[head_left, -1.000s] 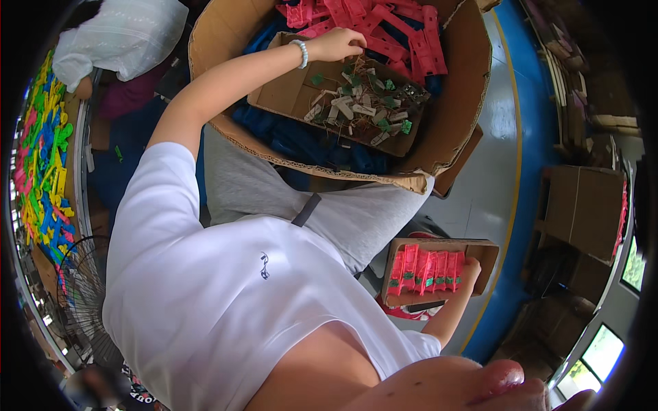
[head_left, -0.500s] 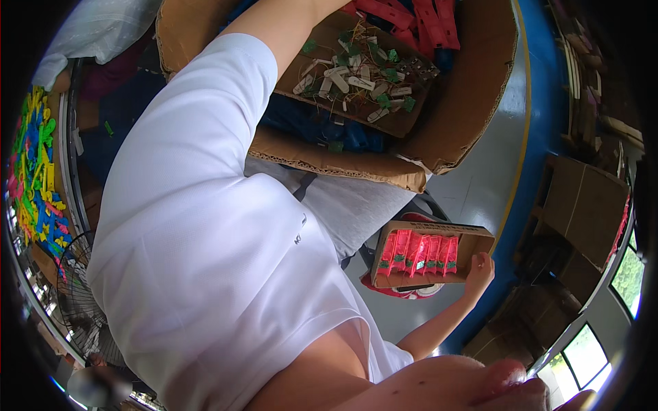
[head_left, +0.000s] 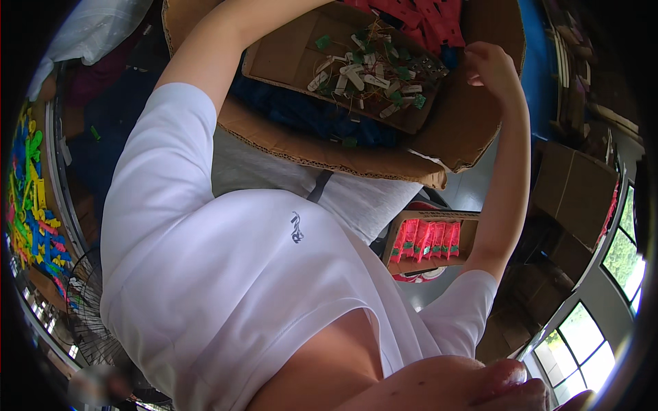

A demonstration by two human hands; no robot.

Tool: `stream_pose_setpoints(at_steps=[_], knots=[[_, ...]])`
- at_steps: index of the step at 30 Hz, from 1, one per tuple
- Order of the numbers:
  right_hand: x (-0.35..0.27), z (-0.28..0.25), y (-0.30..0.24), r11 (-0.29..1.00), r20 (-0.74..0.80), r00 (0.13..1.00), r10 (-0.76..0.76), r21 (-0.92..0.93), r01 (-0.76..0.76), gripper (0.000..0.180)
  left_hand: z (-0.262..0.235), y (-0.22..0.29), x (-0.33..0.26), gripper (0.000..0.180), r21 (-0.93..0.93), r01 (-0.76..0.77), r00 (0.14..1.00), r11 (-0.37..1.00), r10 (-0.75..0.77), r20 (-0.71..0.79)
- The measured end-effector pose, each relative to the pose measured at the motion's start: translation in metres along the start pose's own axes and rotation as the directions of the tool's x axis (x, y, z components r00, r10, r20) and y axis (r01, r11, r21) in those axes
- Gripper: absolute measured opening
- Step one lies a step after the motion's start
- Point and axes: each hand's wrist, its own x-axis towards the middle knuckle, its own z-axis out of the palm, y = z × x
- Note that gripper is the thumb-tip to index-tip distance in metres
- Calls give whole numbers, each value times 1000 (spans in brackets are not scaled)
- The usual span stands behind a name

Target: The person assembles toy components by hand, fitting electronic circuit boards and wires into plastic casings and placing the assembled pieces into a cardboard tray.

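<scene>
My left forearm (head_left: 257, 19) reaches up over the large cardboard box; its hand lies beyond the top edge of the picture. My right hand (head_left: 495, 68) hangs over the box's right side, close to the red plastic parts (head_left: 439, 26). Its fingers are bent and apart, with nothing visible between them. Inside the large box (head_left: 480, 127), a shallow cardboard tray (head_left: 281, 58) holds a tangle of white pieces (head_left: 375, 81), thin wires and small green circuit boards (head_left: 419, 101). Below, a smaller carton (head_left: 469, 236) holds a row of red parts (head_left: 426, 240) with green boards on them.
Blue items (head_left: 301, 109) lie beneath the tray. A fan (head_left: 86, 301) stands at the left, near a heap of bright coloured plastic pieces (head_left: 38, 185). Stacked cardboard boxes (head_left: 572, 185) stand at the right.
My right hand has left the smaller carton and risen to the large box, beside the red parts. My left arm has shifted left, and its hand stays out of the picture.
</scene>
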Motion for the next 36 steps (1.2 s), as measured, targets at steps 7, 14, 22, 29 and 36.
stream_pose_setpoints(at_steps=[7, 14, 22, 29, 36], knots=[[138, 69, 152, 800, -35, 990, -138, -593, 91, 19, -61, 20, -66, 31, -209, 17, 977, 978, -60, -203], [124, 85, 152, 976, 116, 985, 127, -193, -103, 20, -89, 6, -115, 56, -446, 196, 881, 873, -357, -311], [110, 108, 144, 975, 85, 971, 223, -32, -221, 26, -139, 35, -144, 60, -957, 113, 841, 268, -538, -52], [92, 90, 120, 975, -53, 999, 1, -223, -13, 18, -163, 68, -132, 74, -965, -20, 735, 262, -651, -192], [16, 39, 37, 988, -386, 916, -107, 63, 142, 19, -165, 99, -138, 64, -965, 241, 647, 103, -759, 81]])
